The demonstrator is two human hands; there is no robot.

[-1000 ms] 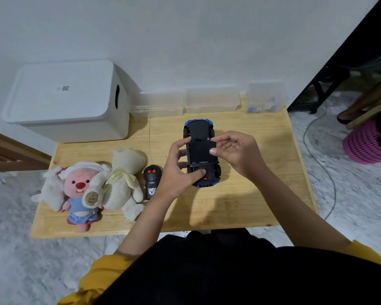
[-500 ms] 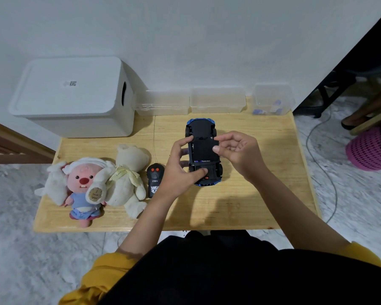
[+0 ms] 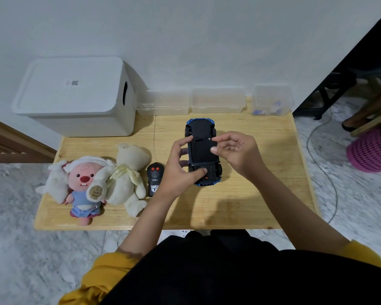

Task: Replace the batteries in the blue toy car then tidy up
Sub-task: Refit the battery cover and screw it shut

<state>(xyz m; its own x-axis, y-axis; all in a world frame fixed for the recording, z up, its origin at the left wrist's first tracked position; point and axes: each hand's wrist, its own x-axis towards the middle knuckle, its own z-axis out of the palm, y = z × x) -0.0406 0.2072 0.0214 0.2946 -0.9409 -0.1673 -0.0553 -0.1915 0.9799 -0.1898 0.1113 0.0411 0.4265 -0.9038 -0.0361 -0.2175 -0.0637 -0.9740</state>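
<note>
Left hand (image 3: 178, 170) clamped on car (image 3: 202, 150), thumb pressed on the near end of the underside, fingers wrapped along the left flank and over the far wheel. Right hand (image 3: 234, 154) half curled over the right flank, fingertips (image 3: 213, 149) touching the black belly near the middle, apparently working at the battery cover; nothing visibly pinched, no tool in it. Car flipped wheels-up in the middle of table (image 3: 251, 194), nose pointing away, blue trim showing only at both ends. Cover seemingly shut, so the job looks barely begun. What looks like a small screw head near the far edge of the panel: prying with bare nails against a fastened cover could snap the latch or chip the plastic. Could also skid sideways on the roof under uneven pressure, knocking into remote (image 3: 155, 179) lying just left of the wrist. Further left, two plush toys (image 3: 101, 183) leaning together. At the back, white bin (image 3: 75, 95) against the wall, then three clear tubs, the right tub (image 3: 272, 100) holding small bluish items, possibly batteries, too blurred to confirm. Mixing old cells with fresh there would be an easy slip.
</note>
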